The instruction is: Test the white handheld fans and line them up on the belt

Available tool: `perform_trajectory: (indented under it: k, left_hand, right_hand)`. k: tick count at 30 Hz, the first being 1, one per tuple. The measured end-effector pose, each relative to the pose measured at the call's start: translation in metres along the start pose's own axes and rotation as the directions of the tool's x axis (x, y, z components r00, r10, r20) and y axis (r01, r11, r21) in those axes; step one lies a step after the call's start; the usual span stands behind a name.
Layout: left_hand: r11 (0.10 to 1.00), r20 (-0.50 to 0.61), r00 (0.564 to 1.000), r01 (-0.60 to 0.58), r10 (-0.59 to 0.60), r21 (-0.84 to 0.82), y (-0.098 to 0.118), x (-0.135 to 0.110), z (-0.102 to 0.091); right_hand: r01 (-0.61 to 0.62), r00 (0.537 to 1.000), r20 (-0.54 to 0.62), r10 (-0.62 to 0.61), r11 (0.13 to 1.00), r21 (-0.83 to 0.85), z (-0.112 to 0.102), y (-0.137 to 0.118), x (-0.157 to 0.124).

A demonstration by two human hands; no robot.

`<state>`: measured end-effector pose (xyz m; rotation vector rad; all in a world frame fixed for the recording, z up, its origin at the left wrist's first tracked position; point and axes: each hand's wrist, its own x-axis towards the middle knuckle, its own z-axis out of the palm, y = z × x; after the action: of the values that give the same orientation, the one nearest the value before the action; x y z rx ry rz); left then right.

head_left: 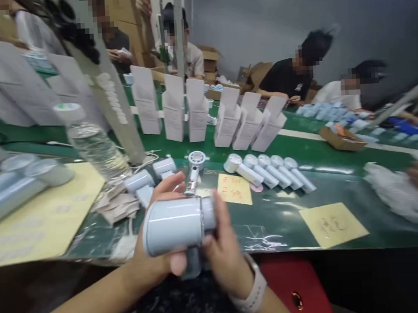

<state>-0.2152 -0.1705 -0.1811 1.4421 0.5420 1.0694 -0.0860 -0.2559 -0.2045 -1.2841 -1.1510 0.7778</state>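
While I watch remotely, my left hand (153, 257) and right hand (224, 258) clamp a pale blue cylindrical housing (174, 226) at six o'clock; beyond lie the green workbench (279, 232), yellow notes (333, 224), white cartons (196, 110), and co-workers (288, 73) at one o'clock.

White cartons (173, 109) upright in row across far side of green workbench (299, 142). Clear plastic water bottle (94, 144) near left edge, just beside yellow paper sheet (47, 216). Handwritten yellow note (333, 224) near front edge. Cardboard tray (341, 139) toward right edge. Co-worker in black shirt (285, 80), co-worker in white shirt (335, 96) beyond far edge.
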Motion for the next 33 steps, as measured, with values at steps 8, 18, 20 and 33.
perform_trajectory:
  k: [8,18,20,33]
  left_hand:
    - [0.81,0.31,0.945,-0.102,-0.102,0.578,-0.024,0.02,-0.008]
    - [0.206,0.055,0.974,-0.009,-0.218,0.978,-0.023,0.015,-0.073]
    - [0.251,0.023,0.982,0.026,-0.189,0.968,-0.022,0.011,-0.076]
    - [0.917,-0.177,0.911,0.333,-0.373,-0.219,0.008,-0.013,-0.08]
  right_hand:
    - [-0.176,0.984,-0.089,0.152,0.893,-0.414,-0.094,-0.009,0.003]
    - [-0.597,0.802,-0.566,0.191,0.239,-0.766,-0.321,0.039,-0.037]
    - [-0.631,0.775,-0.63,0.05,0.121,-0.766,-0.313,0.032,-0.028]
    - [0.002,0.996,0.061,0.063,0.681,-0.733,0.012,0.026,0.101]
